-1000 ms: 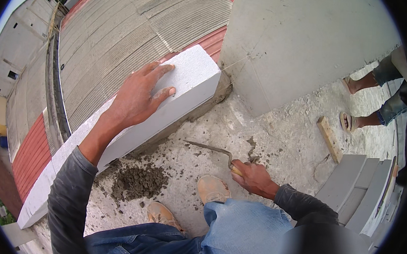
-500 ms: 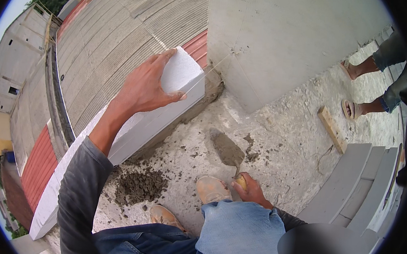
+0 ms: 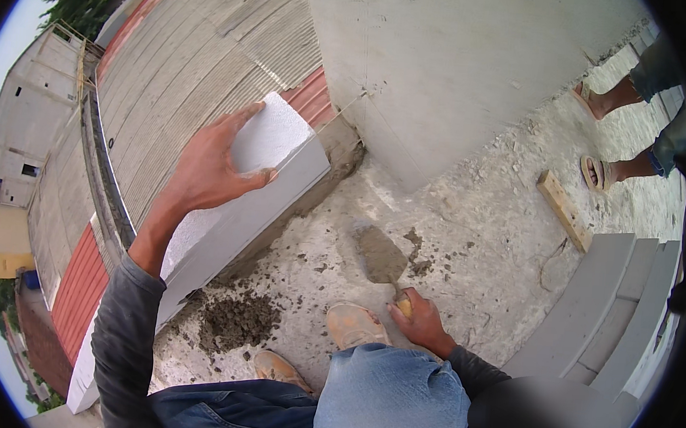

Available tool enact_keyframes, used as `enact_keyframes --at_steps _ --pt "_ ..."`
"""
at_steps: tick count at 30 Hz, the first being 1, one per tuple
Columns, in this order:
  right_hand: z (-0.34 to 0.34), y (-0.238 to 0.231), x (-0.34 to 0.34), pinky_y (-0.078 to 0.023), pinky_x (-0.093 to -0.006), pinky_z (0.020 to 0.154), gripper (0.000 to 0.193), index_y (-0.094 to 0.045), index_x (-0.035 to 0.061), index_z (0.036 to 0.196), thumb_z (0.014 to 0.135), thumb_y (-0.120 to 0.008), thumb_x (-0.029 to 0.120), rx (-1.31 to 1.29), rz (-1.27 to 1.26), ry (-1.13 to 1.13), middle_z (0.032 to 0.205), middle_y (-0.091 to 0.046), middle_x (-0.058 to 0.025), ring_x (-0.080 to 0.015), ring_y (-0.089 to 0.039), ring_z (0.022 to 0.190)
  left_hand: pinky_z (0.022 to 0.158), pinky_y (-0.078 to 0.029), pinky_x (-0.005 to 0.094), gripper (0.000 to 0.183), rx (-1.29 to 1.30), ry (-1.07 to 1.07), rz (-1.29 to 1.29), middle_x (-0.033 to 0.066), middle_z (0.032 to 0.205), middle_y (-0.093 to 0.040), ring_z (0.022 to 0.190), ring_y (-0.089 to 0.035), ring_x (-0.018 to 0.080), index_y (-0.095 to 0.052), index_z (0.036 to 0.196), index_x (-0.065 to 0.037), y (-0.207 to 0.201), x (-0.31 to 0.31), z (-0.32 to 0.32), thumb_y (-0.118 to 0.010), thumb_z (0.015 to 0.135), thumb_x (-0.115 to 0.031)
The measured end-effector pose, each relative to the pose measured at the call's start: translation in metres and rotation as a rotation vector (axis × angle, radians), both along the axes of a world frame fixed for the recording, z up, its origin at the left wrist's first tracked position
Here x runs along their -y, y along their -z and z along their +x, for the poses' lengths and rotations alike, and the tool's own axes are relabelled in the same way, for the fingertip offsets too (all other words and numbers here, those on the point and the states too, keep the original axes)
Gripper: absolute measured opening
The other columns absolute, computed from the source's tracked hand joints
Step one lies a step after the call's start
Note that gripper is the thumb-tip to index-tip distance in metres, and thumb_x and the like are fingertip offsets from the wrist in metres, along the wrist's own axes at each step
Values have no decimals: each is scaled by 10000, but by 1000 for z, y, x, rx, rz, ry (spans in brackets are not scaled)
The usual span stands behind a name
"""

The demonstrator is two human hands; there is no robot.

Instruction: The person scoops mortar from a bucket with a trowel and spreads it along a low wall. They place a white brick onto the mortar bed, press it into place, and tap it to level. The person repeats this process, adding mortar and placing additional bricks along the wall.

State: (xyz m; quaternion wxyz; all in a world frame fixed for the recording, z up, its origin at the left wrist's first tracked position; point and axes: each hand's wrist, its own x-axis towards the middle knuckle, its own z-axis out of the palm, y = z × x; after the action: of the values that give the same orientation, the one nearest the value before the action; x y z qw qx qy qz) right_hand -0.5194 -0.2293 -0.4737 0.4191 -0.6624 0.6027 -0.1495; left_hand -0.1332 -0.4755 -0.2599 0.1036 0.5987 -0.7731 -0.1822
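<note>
My left hand (image 3: 213, 163) grips the end of a long white block (image 3: 273, 136), thumb on the near side and fingers over the far edge. The block sits at the roof side on a rough grey mortar bed (image 3: 335, 154), close to the grey wall. In my right hand (image 3: 424, 325), low in front of my knee, is the yellow handle of a trowel (image 3: 380, 255). Its pointed blade, coated with wet mortar, hangs over the concrete floor. A dark heap of mortar (image 3: 238, 322) lies on the floor beside the block.
A thin string runs from the smooth grey wall (image 3: 464, 71) past the block's end. A wooden piece (image 3: 564, 211) lies at the right near stacked grey blocks (image 3: 575, 310). Another person's sandalled feet (image 3: 598, 173) stand far right. Corrugated roofing (image 3: 211, 54) spreads beyond the block.
The view has shifted slightly, so the block and my left hand appear lower and further left. Both grips stay the same, and the trowel remains low over the floor.
</note>
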Motion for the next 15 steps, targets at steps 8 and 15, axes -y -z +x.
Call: enact_keyframes --at_steps 8,15 --pt "4 1 1 -536 -566 693 386 -630 77 1167 941 -774 355 -31 -26 22 830 -704 -222 -479 -693 776 1192 -428 603 1129 118 -83 32 310 1587 -485 1437 -520 474 -420 1636 -74 0 -33 18 -840 727 -595" --pt "5 5 -1 -533 -557 682 372 -626 65 1134 932 -784 335 -40 -68 32 808 -702 -220 -472 -696 762 1196 -441 513 1195 197 -152 52 332 1499 -539 1356 -577 469 -357 1615 58 1 -47 9 -924 678 -419"
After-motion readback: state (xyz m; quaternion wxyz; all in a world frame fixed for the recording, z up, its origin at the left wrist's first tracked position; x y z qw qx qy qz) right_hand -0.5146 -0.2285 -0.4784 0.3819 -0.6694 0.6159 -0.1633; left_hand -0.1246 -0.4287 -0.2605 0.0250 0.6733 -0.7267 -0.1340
